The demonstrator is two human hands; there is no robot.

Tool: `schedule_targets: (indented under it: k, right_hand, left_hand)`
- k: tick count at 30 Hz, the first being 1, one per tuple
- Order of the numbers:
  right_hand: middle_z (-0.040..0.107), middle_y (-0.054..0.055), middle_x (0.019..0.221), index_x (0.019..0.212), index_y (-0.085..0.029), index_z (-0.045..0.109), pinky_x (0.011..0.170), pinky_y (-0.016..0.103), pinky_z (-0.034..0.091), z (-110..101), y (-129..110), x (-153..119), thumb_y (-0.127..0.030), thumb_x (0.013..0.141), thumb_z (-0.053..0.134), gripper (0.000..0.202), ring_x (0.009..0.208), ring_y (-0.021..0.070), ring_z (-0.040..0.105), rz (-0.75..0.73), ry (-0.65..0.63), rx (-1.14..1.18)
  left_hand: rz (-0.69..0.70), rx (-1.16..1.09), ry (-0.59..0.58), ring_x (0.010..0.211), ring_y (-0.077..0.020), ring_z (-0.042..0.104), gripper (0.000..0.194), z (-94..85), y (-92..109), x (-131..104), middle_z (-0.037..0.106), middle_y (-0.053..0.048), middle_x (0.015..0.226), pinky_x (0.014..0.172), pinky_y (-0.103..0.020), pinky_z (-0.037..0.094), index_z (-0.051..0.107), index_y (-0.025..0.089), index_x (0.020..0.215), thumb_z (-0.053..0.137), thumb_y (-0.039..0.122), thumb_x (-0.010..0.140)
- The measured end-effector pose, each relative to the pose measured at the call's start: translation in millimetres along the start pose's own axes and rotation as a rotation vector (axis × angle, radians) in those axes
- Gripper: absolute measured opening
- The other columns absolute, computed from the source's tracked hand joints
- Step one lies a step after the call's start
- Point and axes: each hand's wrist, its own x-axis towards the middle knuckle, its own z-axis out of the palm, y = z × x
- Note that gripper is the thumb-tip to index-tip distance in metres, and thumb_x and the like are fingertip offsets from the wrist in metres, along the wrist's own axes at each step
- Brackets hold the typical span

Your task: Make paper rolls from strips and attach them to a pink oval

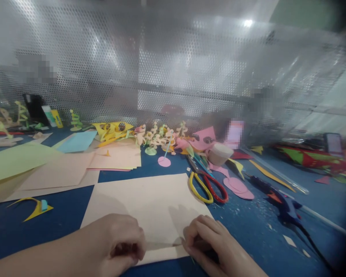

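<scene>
A pale cream sheet of paper (144, 204) lies on the blue table before me, and a narrow strip along its near edge is folded over. My left hand (122, 242) is curled, thumb and fingers closed on the left part of that folded strip. At the strip's right end, my right hand (206, 242) is closed on the edge in the same way. Both hands cast shadows on the sheet. Scissors (206, 184) with one yellow and one red handle loop rest across the sheet's far right corner.
Coloured paper sheets (54, 169) are spread at the left, near a yellow scrap (37, 209). Small curled paper figures (158, 134) and a white cup (219, 154) stand behind. Pink paper circles (238, 187), a glue gun (285, 204) and its cord occupy the right.
</scene>
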Motion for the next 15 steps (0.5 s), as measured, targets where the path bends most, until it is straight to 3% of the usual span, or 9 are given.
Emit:
schedule_targets:
  k: [5, 9, 15]
  right_hand:
    - [0.057, 0.002, 0.084, 0.081, -0.024, 0.053, 0.07, 0.027, 0.048, 3.4, 5.0, -2.5, -0.014, 0.082, 0.047, 0.012, 0.08, 0.0155, 0.056, -0.071, 0.012, -0.027]
    - [0.056, 0.004, 0.088, 0.09, -0.025, 0.056, 0.072, 0.029, 0.048, 3.8, 8.8, -2.9, -0.014, 0.083, 0.046, 0.016, 0.083, 0.0161, 0.055, -0.165, 0.05, -0.055]
    - [0.058, 0.003, 0.084, 0.085, -0.025, 0.055, 0.07, 0.026, 0.048, 3.3, 9.7, -2.9, -0.013, 0.083, 0.046, 0.015, 0.079, 0.0148, 0.056, -0.184, 0.063, -0.032]
  left_hand:
    - [0.09, -0.054, -0.031, 0.074, -0.011, 0.056, 0.018, 1.5, -5.4, 1.4, 0.061, -0.001, 0.076, 0.065, -0.016, 0.041, 0.066, 0.02, 0.078, 0.05, 0.011, 0.078]
    - [0.057, -0.102, -0.024, 0.071, -0.0108, 0.057, 0.019, 6.6, -12.2, 0.2, 0.06, -0.001, 0.08, 0.058, -0.015, 0.041, 0.069, 0.026, 0.084, 0.052, 0.02, 0.079]
    - [0.054, -0.103, -0.041, 0.068, -0.0105, 0.056, 0.02, 8.6, -14.9, -0.1, 0.06, -0.001, 0.079, 0.054, -0.015, 0.038, 0.07, 0.029, 0.085, 0.051, 0.026, 0.08]
